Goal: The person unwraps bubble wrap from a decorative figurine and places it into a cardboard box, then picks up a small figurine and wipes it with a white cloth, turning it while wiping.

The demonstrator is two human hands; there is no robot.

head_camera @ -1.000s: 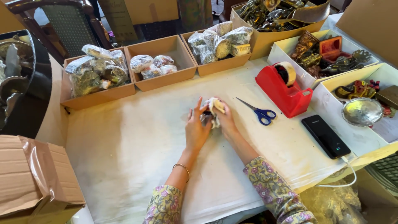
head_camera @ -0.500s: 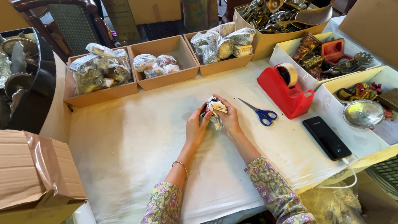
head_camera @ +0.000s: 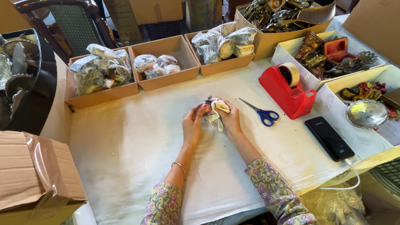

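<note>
Both my hands hold a small colourful figurine partly wrapped in white foam sheet (head_camera: 215, 109) above the white-covered table (head_camera: 125, 154). My left hand (head_camera: 193, 124) grips its left side, fingers curled round it. My right hand (head_camera: 229, 118) presses the wrap against it from the right. A bit of red and dark paint shows at the top of the wrap; the rest of the figurine is hidden.
Blue-handled scissors (head_camera: 260, 113), a red tape dispenser (head_camera: 287, 89) and a black phone (head_camera: 329, 137) lie to the right. Cardboard trays of wrapped items (head_camera: 100, 75) (head_camera: 160, 64) (head_camera: 223, 43) line the back. Boxes of metal ornaments (head_camera: 329, 52) stand right; a taped carton (head_camera: 35, 175) sits left.
My hands have turned and worked the wrapped figurine in place; the wrap sits more over its right side. The view has shifted slightly.
</note>
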